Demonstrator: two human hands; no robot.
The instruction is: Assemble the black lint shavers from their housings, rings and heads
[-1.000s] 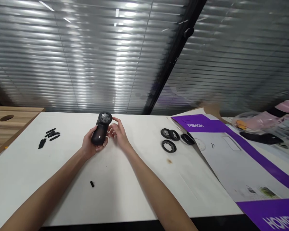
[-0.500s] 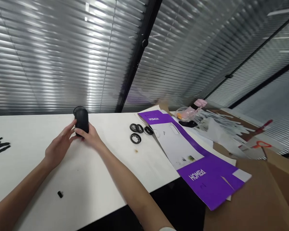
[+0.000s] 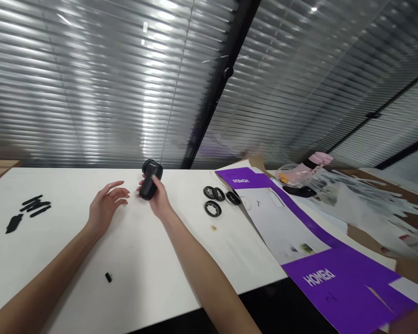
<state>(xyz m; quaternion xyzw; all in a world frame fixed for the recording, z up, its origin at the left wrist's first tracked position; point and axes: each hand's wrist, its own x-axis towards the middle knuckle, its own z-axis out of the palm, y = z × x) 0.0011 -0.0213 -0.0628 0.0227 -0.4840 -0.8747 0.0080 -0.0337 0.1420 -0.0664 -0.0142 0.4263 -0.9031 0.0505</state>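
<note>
My right hand [image 3: 160, 197] is wrapped round a black handheld device [image 3: 149, 185] with a rounded body and a round head at its upper left. It is held tilted above the white table [image 3: 153, 278], towards the far edge; its exact kind I cannot make out. To the left of it, my left hand [image 3: 104, 206] holds nothing, its fingers apart and slightly curled, pointing at the device. A small black piece [image 3: 108, 277] lies on the table nearer to me, between my forearms.
Several black rings [image 3: 212, 208] lie right of my right hand. A purple and white flattened box [image 3: 316, 273] covers the table's right side. Further right are a pink bottle [image 3: 308, 168] and plastic wrapping [image 3: 355, 208]. Slim black parts [image 3: 35, 204] lie far left, before window blinds [image 3: 101, 93].
My left hand has let go of the black device and moved left of it. My right hand alone now holds the device, turned to a different tilt. The view has shifted left.
</note>
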